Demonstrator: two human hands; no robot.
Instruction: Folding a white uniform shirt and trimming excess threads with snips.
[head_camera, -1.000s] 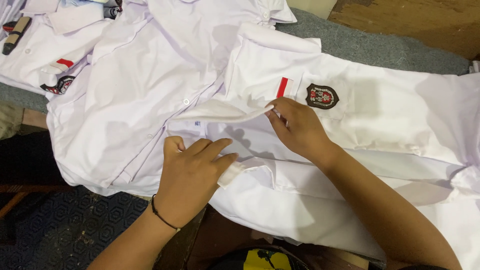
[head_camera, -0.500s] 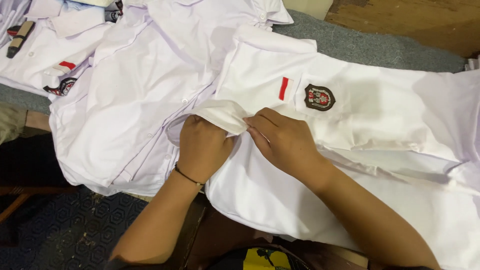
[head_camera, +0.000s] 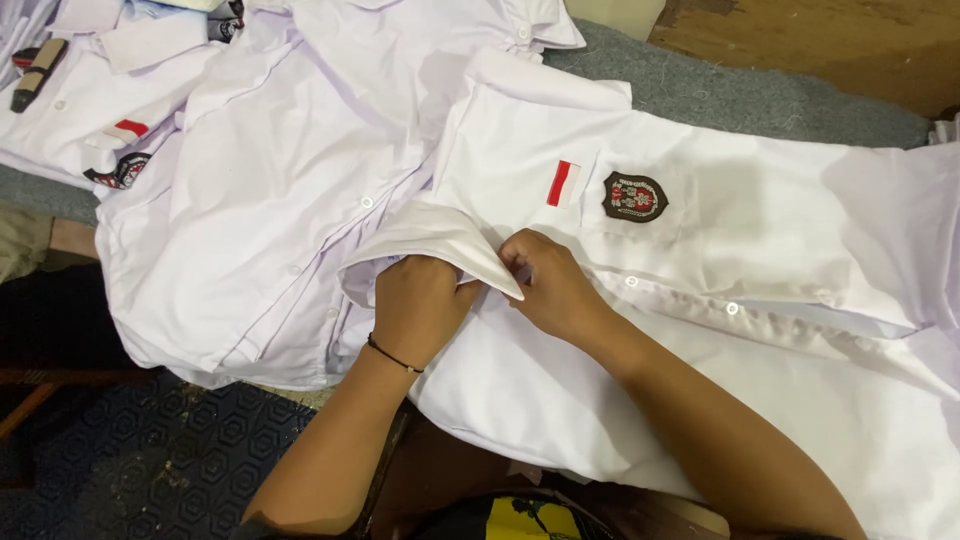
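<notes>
Both hands, the left hand (head_camera: 418, 300) and right hand (head_camera: 548, 285), pinch the white collar flap (head_camera: 440, 235) of the badged school shirt (head_camera: 700, 250), mid-fold; pressing it flat seems due.

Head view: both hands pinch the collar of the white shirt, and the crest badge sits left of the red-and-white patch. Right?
Not quite. In the head view the crest badge sits right of the red-and-white patch. The left hand and right hand do pinch the white shirt collar.

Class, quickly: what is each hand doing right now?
Left hand: closed, gripping the white shirt's collar.
Right hand: closed, pinching the same collar at its pointed tip.
</notes>
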